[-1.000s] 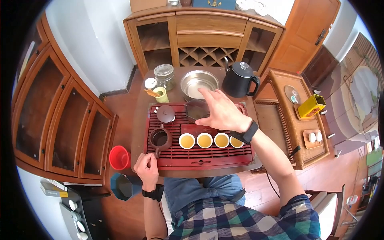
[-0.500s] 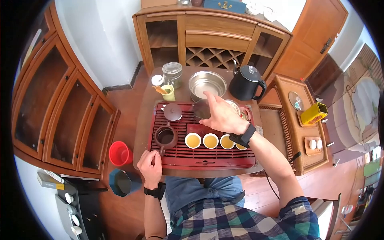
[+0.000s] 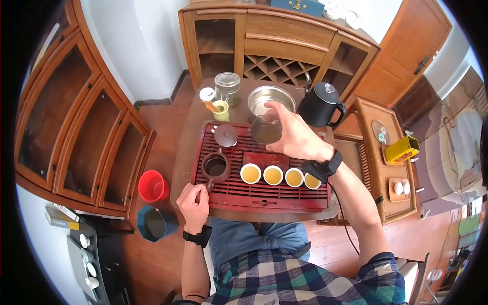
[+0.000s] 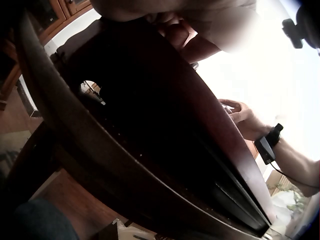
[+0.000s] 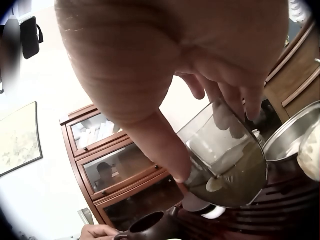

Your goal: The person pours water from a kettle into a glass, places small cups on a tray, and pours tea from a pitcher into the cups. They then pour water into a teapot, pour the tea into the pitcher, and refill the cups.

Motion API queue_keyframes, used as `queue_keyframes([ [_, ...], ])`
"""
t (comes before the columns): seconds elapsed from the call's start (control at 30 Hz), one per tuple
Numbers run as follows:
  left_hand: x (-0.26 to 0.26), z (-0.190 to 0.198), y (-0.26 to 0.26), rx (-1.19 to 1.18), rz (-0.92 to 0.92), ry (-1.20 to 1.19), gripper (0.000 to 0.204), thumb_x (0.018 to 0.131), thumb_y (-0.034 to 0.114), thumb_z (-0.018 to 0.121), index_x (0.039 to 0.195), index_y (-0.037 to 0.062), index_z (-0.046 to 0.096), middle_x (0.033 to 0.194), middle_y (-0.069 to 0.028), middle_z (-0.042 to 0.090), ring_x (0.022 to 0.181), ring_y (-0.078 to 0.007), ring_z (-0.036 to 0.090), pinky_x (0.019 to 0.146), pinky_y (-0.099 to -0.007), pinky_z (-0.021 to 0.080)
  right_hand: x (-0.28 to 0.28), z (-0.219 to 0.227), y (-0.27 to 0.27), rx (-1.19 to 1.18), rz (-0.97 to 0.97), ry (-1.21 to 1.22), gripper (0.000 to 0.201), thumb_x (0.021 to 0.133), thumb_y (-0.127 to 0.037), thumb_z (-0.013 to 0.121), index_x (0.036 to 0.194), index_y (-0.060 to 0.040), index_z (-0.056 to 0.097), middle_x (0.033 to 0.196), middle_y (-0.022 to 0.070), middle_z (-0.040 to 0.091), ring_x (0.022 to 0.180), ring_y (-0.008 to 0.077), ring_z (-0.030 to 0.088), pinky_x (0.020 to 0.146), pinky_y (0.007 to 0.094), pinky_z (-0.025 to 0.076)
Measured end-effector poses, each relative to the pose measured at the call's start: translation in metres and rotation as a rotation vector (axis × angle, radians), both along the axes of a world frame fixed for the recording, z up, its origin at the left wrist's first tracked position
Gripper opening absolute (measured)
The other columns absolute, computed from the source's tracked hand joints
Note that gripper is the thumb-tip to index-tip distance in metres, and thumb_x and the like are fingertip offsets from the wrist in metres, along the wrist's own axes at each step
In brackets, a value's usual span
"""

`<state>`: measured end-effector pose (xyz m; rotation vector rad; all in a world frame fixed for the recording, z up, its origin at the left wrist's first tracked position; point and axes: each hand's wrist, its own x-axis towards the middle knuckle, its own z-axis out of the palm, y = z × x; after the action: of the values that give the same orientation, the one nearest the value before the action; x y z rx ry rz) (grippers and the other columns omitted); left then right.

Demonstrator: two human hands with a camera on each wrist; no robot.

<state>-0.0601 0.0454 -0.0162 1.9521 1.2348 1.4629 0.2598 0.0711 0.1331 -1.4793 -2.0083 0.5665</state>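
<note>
My right hand (image 3: 300,136) grips a clear glass pitcher (image 3: 266,130) of yellowish liquid above the back of the red tea tray (image 3: 264,203). In the right wrist view, thumb and fingers lie on opposite sides of the pitcher (image 5: 225,170), which looks tilted. Several white cups of yellow tea, one of them this cup (image 3: 250,174), stand in a row in front. A dark, lidless teapot (image 3: 216,166) sits at the tray's left. Beside its handle, my left hand (image 3: 194,206) rests at the tray's front left edge, fingers loosely curled, apparently holding nothing.
Behind the tray stand a glass jar (image 3: 227,87), a green cup (image 3: 220,111) with wooden tools, a metal bowl (image 3: 258,104) and a black kettle (image 3: 320,105). The teapot lid (image 3: 225,135) lies back left. Red (image 3: 153,186) and blue bins (image 3: 152,223) stand left of the table.
My right hand has closed around the glass pitcher, which has shifted slightly. My left hand has stayed by the tray's front left edge. The head view has shifted a little.
</note>
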Motion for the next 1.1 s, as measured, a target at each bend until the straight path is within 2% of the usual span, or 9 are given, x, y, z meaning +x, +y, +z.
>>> queue_keyframes([
  [0.13, 0.001, 0.001, 0.000, 0.005, 0.001, -0.007, 0.004, 0.084, -0.007, 0.070, 0.085, -0.0033, 0.067, 0.068, -0.0112, 0.056, 0.059, -0.0231, 0.054, 0.054, -0.0349, 0.041, -0.008, 0.012, 0.000, 0.005, 0.057, -0.024, 0.091, 0.071, -0.003, 0.085, 0.147, 0.0027, 0.035, 0.130, 0.0262, 0.064, 0.127, 0.0421, 0.059, 0.107, 0.0452, 0.047],
  [0.2, 0.001, 0.001, 0.000, 0.012, 0.003, -0.006, 0.005, 0.084, -0.007, 0.070, 0.084, -0.0032, 0.067, 0.067, -0.0112, 0.056, 0.059, -0.0231, 0.054, 0.054, -0.0349, 0.041, -0.013, 0.016, 0.000, -0.020, 0.132, -0.002, 0.092, 0.071, -0.003, 0.085, 0.146, 0.0033, 0.032, 0.131, 0.0314, 0.060, 0.128, 0.0450, 0.057, 0.106, 0.0482, 0.048],
  [0.43, 0.001, 0.003, 0.000, 0.025, -0.006, -0.020, 0.005, 0.083, -0.007, 0.070, 0.084, -0.0031, 0.067, 0.068, -0.0109, 0.058, 0.059, -0.0236, 0.054, 0.054, -0.0345, 0.041, -0.042, 0.035, -0.002, -0.041, 0.193, -0.085, 0.092, 0.073, -0.003, 0.084, 0.146, 0.0070, 0.030, 0.130, 0.0344, 0.062, 0.125, 0.0481, 0.060, 0.101, 0.0483, 0.052],
  [0.53, 0.001, 0.003, 0.001, 0.028, -0.003, -0.040, 0.005, 0.083, -0.007, 0.070, 0.084, -0.0029, 0.067, 0.069, -0.0110, 0.059, 0.060, -0.0239, 0.055, 0.055, -0.0347, 0.042, -0.050, 0.034, 0.001, 0.003, 0.245, -0.125, 0.090, 0.074, -0.001, 0.082, 0.146, 0.0077, 0.030, 0.121, 0.0342, 0.065, 0.119, 0.0483, 0.062, 0.096, 0.0496, 0.054],
  [0.6, 0.001, 0.004, 0.001, 0.028, -0.005, -0.040, 0.005, 0.083, -0.007, 0.070, 0.084, -0.0028, 0.067, 0.069, -0.0111, 0.059, 0.060, -0.0240, 0.055, 0.055, -0.0348, 0.042, -0.057, 0.037, 0.002, -0.048, 0.227, -0.201, 0.088, 0.073, 0.001, 0.081, 0.145, 0.0082, 0.031, 0.108, 0.0328, 0.066, 0.109, 0.0484, 0.065, 0.088, 0.0511, 0.054],
  [0.63, 0.001, 0.004, 0.001, 0.029, -0.010, -0.039, 0.005, 0.083, -0.007, 0.070, 0.083, -0.0028, 0.067, 0.069, -0.0112, 0.060, 0.060, -0.0241, 0.055, 0.055, -0.0350, 0.043, -0.059, 0.037, 0.003, -0.049, 0.230, -0.204, 0.088, 0.073, 0.001, 0.081, 0.145, 0.0082, 0.031, 0.108, 0.0328, 0.066, 0.109, 0.0484, 0.065, 0.088, 0.0511, 0.054],
  [0.7, 0.001, 0.003, 0.001, 0.032, -0.011, -0.044, 0.005, 0.083, -0.007, 0.070, 0.083, -0.0029, 0.067, 0.069, -0.0113, 0.060, 0.060, -0.0242, 0.056, 0.056, -0.0351, 0.043, -0.062, 0.035, 0.004, 0.015, 0.273, -0.261, 0.087, 0.072, 0.004, 0.079, 0.145, 0.0092, 0.032, 0.098, 0.0305, 0.065, 0.099, 0.0479, 0.066, 0.081, 0.0522, 0.053],
  [0.83, 0.000, 0.002, 0.002, 0.042, -0.018, -0.058, 0.005, 0.083, -0.007, 0.071, 0.083, -0.0033, 0.067, 0.070, -0.0116, 0.061, 0.061, -0.0248, 0.056, 0.056, -0.0352, 0.044, -0.074, 0.042, 0.002, 0.003, 0.267, -0.338, 0.086, 0.070, 0.006, 0.076, 0.144, 0.0098, 0.032, 0.095, 0.0295, 0.064, 0.095, 0.0474, 0.066, 0.080, 0.0519, 0.053],
  [1.1, 0.000, 0.001, 0.002, 0.038, -0.024, -0.072, 0.005, 0.083, -0.008, 0.070, 0.084, -0.0034, 0.067, 0.071, -0.0124, 0.062, 0.062, -0.0260, 0.058, 0.056, -0.0359, 0.045, -0.088, 0.040, 0.003, 0.148, 0.367, -0.435, 0.081, 0.064, 0.007, 0.068, 0.139, 0.0178, 0.037, 0.104, 0.0299, 0.065, 0.104, 0.0452, 0.063, 0.091, 0.0478, 0.053],
])
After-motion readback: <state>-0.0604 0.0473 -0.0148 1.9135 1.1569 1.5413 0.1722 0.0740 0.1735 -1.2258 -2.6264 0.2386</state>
